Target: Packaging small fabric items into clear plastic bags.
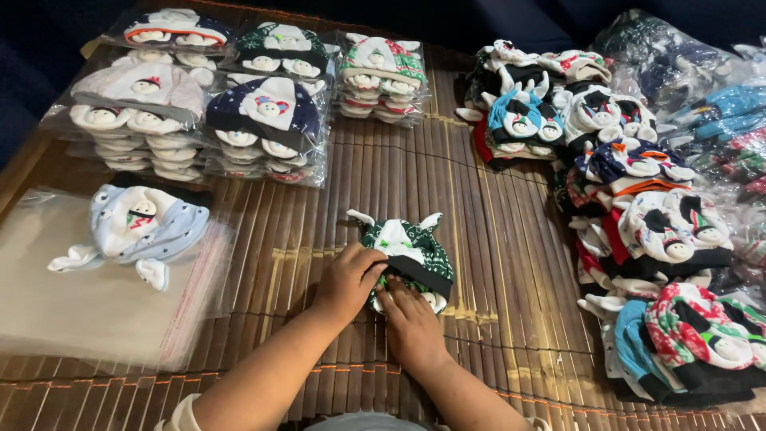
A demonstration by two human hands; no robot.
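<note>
Both grips, left hand and right hand, pressed flat on the green cap set at frame centre, apparently flattening it against the mat.

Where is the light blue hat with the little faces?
The light blue hat lies at the left on the clear plastic bags, below the bagged hat stacks, left of both hands.

You have a small baby set of dark green patterned fabric with white and black parts lying flat on the bamboo mat, near its middle. Two white pointed ends stick out at its top, and its lower edge sits under your fingers.
</note>
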